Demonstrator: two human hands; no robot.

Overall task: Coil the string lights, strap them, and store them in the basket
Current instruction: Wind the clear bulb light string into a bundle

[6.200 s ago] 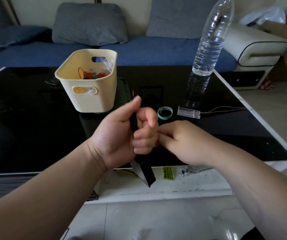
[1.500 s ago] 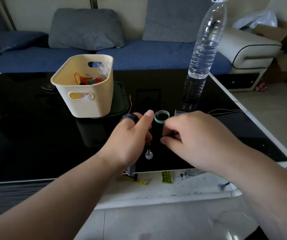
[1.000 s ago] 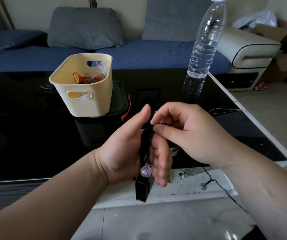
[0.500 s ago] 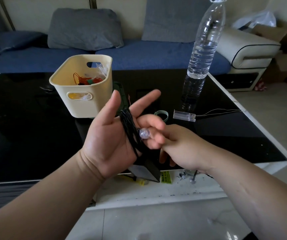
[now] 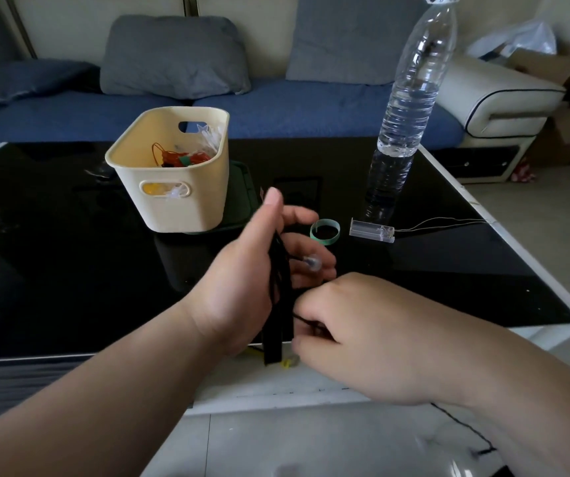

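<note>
we work over the black table (image 5: 70, 270), which carries everything within reach. the cream basket (image 5: 201, 208) stands open beyond and to the left of our hands, ready, we judge, to take the finished bundle; it already holds some orange and clear things. our left hand (image 5: 242, 287) is raised over the table's near edge with the thumb up, serving as the form. the black string lights (image 5: 278, 297) loop through the fork between thumb and fingers and hang down past the palm, and the fingers curl round them. our right hand (image 5: 373, 339) sits just beside and below, its fingers pinched on the loose strand where it leaves the coil, we judge to feed it taut. the rest of that strand (image 5: 462, 423) trails under the wrist towards the floor, so the coiling is not finished. the green strap (image 5: 324, 239) lies on the table just beyond the left fingers, untouched, close for the next step. 1 clear bulb (image 5: 312, 262) rests against the left fingers.
</note>
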